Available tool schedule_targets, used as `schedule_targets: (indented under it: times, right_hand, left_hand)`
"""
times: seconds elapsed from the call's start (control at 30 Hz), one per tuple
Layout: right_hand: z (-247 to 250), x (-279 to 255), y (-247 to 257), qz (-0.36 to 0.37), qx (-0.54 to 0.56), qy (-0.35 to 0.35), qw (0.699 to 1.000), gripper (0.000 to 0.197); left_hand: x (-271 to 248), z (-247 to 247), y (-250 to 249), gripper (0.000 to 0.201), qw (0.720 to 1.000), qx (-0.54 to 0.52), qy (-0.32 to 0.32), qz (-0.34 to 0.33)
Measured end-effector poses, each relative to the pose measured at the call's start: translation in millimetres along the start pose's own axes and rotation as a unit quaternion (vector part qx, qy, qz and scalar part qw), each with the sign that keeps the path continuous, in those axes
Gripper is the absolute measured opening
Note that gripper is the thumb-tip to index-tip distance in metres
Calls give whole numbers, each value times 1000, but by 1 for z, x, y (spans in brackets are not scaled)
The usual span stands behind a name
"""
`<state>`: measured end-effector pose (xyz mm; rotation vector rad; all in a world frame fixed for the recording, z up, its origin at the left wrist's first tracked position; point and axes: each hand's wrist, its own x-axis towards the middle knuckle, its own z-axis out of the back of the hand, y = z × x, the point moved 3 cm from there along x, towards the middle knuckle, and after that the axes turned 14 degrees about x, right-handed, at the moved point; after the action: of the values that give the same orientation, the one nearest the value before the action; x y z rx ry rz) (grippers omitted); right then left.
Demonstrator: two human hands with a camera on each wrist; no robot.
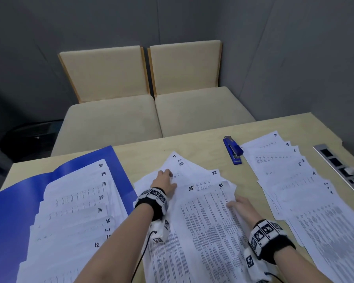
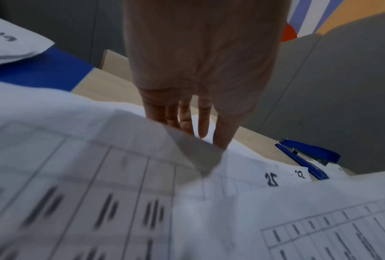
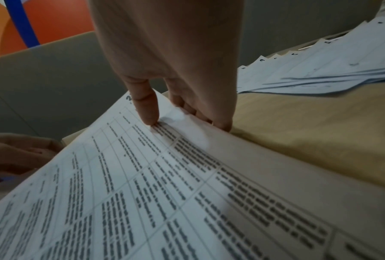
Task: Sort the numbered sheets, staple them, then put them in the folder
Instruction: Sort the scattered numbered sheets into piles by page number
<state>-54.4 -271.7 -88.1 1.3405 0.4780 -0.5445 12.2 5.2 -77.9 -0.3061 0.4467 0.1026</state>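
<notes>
Numbered sheets lie in three groups on the wooden table (image 1: pixel 192 144). Sheets 12 to 20 (image 1: pixel 74 201) fan over the open blue folder (image 1: pixel 18 201) at the left. Low-numbered sheets up to 10 (image 1: pixel 284 170) fan out at the right. The middle pile shows 7, 23, 22, 25 (image 1: pixel 190 188) and 21. My left hand (image 1: pixel 166 174) presses flat, straight fingers on the middle pile's far part (image 2: pixel 198 130). My right hand (image 1: pixel 236 203) pinches the right edge of sheet 21 (image 1: pixel 208 221), thumb on top and fingers underneath (image 3: pixel 182 119). A blue stapler (image 1: pixel 233 150) lies beyond the pile.
Two beige chairs (image 1: pixel 151 99) stand just past the table's far edge. A metal socket panel (image 1: pixel 339 166) is set into the table at the far right. A dark object (image 1: pixel 29 135) sits on the floor at the left. Grey walls enclose the corner.
</notes>
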Motion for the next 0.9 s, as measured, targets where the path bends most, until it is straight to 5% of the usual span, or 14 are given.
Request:
schedule_targets:
  times: [0.17, 0.37, 0.57, 0.73, 0.83, 0.9]
  right_hand:
    - [-4, 3, 2, -5, -6, -13, 1000, 30]
    - [-6, 5, 3, -9, -6, -25, 1000, 33]
    - [-8, -1, 11, 12, -2, -37, 999, 23]
    - [-16, -6, 39, 53, 143, -40, 988, 49]
    - [-19, -11, 49, 74, 157, -49, 984, 24]
    - [-15, -13, 53, 98, 146, -48, 983, 11]
  left_hand:
    - [4, -6, 1, 48, 995, 94, 33, -31]
    - [-4, -10, 1, 23, 988, 144, 12, -53]
    - [-16, 11, 0, 20, 988, -97, -14, -116]
    - [-24, 31, -3, 13, 957, -194, -49, -212]
    - [-30, 37, -6, 14, 945, -236, -24, -226]
    - [-27, 37, 3, 29, 951, -256, -46, -168]
